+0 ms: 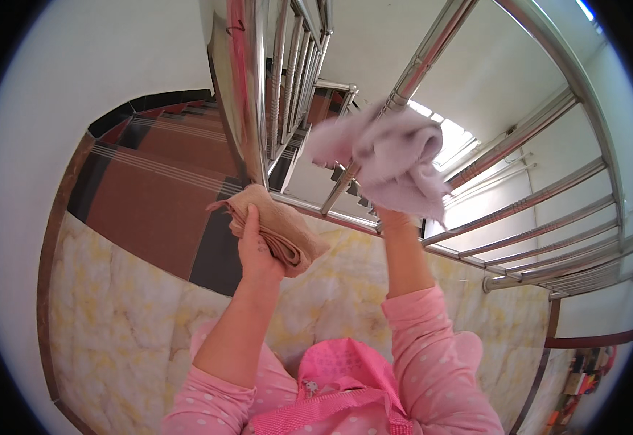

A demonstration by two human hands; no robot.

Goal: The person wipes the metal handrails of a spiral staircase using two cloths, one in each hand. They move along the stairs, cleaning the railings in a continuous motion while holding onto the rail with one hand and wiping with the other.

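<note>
My left hand (259,253) holds a folded tan cloth (289,225), thumb on top, near the foot of a wide polished metal post (251,109). A pale mauve-grey cloth (403,152), blurred, covers most of my right hand (395,216); it is wrapped against an upright bar (422,60) of the stainless steel railing. Only the wrist side of that hand shows, its fingers hidden under the cloth.
Brown and black stairs (147,201) descend at the left beside a white wall (39,136). Marbled floor tiles (338,288) lie beneath me. The railing curves away to the right, and several colourful items (583,380) stand at the far lower right.
</note>
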